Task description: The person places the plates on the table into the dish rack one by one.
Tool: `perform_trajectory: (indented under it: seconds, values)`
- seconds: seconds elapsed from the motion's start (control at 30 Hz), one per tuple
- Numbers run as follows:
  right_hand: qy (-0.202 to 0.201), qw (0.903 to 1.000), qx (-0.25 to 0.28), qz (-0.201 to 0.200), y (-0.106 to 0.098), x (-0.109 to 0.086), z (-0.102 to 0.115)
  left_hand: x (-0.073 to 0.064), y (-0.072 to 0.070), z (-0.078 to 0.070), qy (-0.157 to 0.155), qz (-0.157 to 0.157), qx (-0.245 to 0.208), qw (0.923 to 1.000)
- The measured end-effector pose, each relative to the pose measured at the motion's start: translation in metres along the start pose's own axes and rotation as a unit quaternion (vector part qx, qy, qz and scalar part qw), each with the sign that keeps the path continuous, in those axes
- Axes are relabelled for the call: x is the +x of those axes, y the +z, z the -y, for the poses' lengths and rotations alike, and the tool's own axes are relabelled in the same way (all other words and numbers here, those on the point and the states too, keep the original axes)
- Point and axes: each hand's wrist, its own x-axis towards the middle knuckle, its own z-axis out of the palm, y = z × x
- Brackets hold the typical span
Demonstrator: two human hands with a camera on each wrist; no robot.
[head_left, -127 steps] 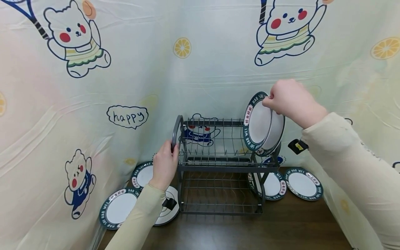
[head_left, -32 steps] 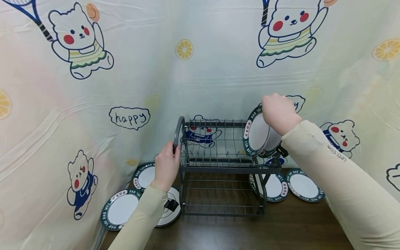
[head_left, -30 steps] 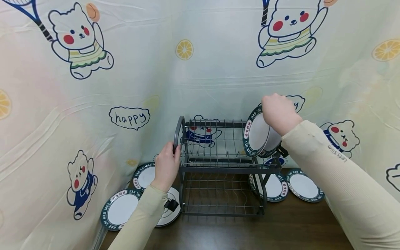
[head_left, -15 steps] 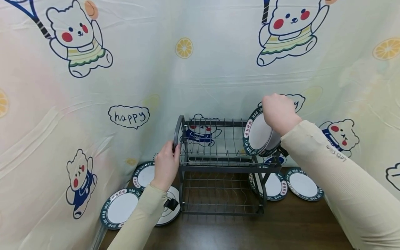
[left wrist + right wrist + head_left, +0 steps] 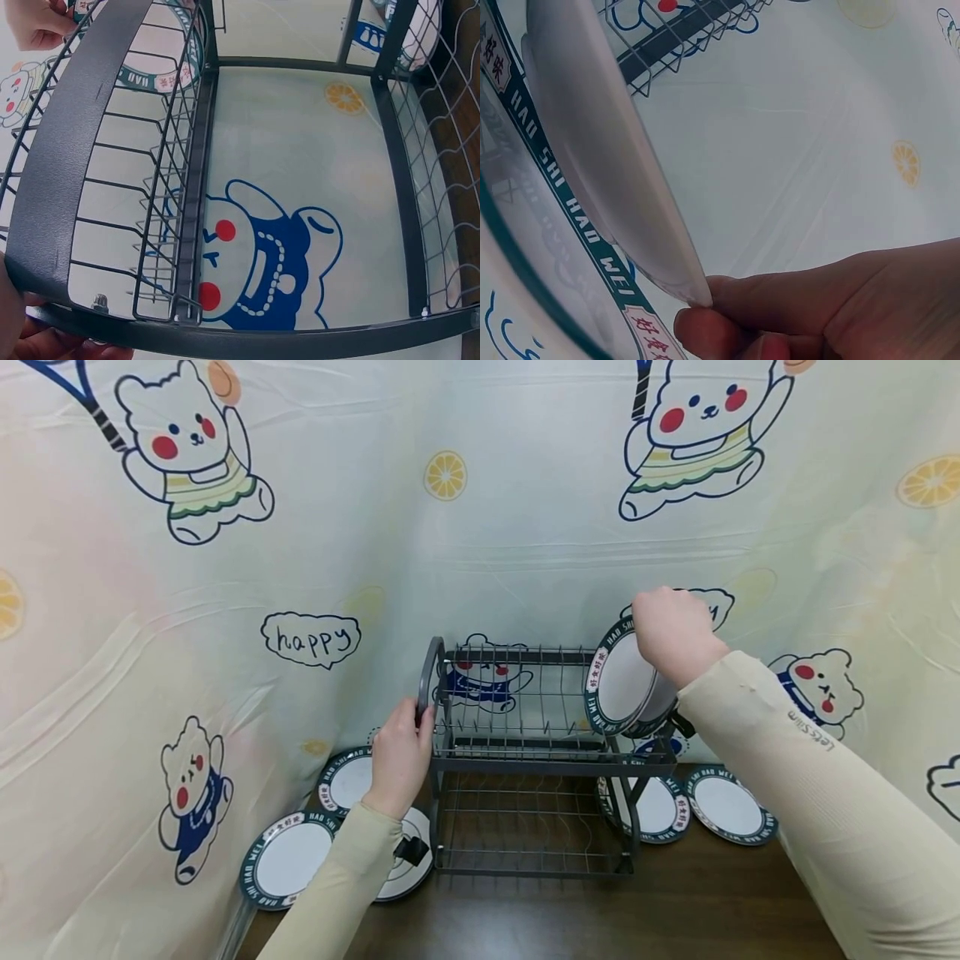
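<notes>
Right-hand fingers (image 5: 705, 330) pinched closed on green-rimmed round white plate (image 5: 621, 681)
Plate tilted, directly below these fingers, at upper right end of dark grey two-tier metal wire rack (image 5: 551, 767); left-hand fingers (image 5: 49, 346) curled round its opposite end

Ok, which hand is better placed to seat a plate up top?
Right, likely: the right hand pinches a plate by its rim, while the left hand grips the opposite side of the rack.

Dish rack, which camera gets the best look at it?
The head view: it takes in both tiers of the dish rack, though plates hide part of the right end. The left wrist view shows a cropped close-up of it; the right wrist view catches only a small piece near the top.
</notes>
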Motion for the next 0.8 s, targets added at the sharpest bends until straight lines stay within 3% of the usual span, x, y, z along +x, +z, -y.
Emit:
perform_trajectory:
  seconds: [0.5, 0.8]
  values:
    - [0.003, 0.9998, 0.003, -0.018, 0.0034, -0.0046, -0.0023, -0.0001, -0.0008, -0.0018, 0.000, 0.003, 0.004, 1.0000]
    - [0.011, 0.9984, 0.024, -0.050, -0.0014, -0.0087, -0.0034, -0.0002, -0.0017, -0.0023, 0.000, -0.004, 0.004, 1.0000]
